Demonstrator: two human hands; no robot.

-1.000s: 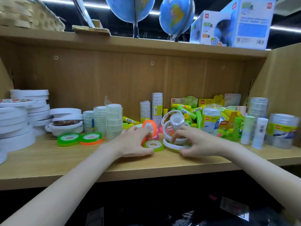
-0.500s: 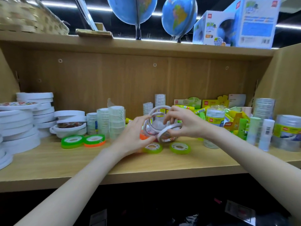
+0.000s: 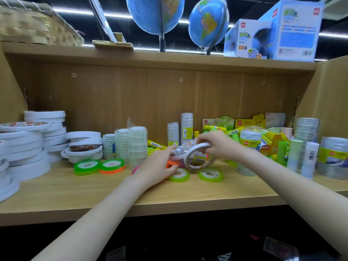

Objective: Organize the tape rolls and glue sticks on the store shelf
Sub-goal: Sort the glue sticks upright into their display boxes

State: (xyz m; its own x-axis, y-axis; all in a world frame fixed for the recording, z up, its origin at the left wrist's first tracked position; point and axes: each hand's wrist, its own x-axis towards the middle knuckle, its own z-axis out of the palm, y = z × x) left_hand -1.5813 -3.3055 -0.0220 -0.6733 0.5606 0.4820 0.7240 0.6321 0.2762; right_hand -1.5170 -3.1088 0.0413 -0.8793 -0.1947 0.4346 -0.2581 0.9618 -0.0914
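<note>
Tape rolls [image 3: 195,156], white and ring-shaped, sit tilted at the centre of the frame between two hands above a wooden store shelf [image 3: 113,193]. The right hand [image 3: 220,146] pinches the top rim of the front ring, fingers curled over it; the left hand [image 3: 158,166] has its fingers curled around the lower left side of the cluster. Two green flat rolls [image 3: 210,175] lie on the board just below, with a green and orange pair [image 3: 99,166] to the left. White tape stacks [image 3: 28,146] fill the left edge, clear tape columns [image 3: 131,146] stand beside them. Glue sticks [image 3: 299,157] and yellow-green packs crowd the right; their labels are too blurred to read. Globes [image 3: 207,23] and a boxed globe [image 3: 273,32] bearing a red logo occupy the upper shelf.
</note>
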